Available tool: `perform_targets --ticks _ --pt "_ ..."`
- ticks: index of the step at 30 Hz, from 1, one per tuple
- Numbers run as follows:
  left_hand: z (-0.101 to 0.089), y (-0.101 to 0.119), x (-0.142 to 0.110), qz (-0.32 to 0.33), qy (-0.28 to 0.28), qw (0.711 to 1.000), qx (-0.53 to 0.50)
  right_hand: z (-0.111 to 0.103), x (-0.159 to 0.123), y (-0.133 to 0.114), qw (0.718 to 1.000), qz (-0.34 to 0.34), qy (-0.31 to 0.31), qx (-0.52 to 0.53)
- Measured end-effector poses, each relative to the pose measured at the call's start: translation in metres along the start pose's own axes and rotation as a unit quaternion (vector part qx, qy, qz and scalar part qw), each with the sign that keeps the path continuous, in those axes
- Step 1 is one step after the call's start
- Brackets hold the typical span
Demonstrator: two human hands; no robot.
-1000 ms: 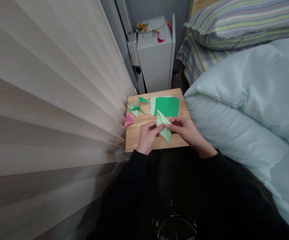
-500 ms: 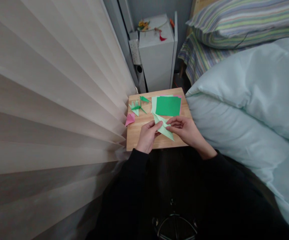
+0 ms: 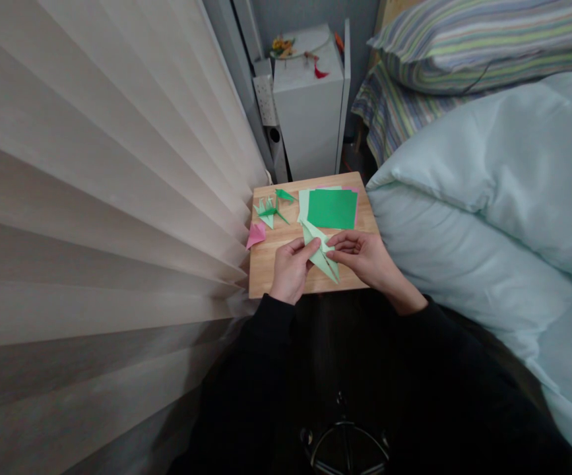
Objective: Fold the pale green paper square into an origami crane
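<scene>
A pale green folded paper shape point(image 3: 321, 253), long and pointed at both ends, is held just above a small wooden board point(image 3: 272, 258). My left hand point(image 3: 290, 267) pinches its left side with thumb and fingers closed. My right hand point(image 3: 365, 256) grips its right side, fingers curled onto the paper. A dark green square sheet point(image 3: 332, 208) lies on top of a stack of paper behind the hands.
Several small green folded figures point(image 3: 270, 211) and a pink one point(image 3: 256, 234) lie at the board's left. A pleated curtain point(image 3: 92, 198) hangs at the left, a pale blue duvet point(image 3: 488, 198) lies at the right, and a white cabinet point(image 3: 310, 105) stands behind.
Both hands turned the pale green shape: it stood more upright a second ago, tipped flatter, and now points diagonally from upper left to lower right.
</scene>
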State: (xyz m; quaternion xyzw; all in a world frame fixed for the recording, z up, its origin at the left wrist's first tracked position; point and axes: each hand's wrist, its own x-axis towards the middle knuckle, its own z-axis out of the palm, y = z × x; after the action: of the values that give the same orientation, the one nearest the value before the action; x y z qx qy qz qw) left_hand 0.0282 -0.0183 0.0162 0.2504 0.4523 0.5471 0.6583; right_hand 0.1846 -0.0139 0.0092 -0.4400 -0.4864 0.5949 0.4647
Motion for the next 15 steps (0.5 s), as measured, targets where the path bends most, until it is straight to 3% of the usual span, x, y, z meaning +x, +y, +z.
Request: perform_targets --ticks 15 --pt "0.001 -0.0047 0.0 0.033 0.014 0.999 0.028 0.0062 0.0028 0.0074 0.998 0.018 0.047 0.049"
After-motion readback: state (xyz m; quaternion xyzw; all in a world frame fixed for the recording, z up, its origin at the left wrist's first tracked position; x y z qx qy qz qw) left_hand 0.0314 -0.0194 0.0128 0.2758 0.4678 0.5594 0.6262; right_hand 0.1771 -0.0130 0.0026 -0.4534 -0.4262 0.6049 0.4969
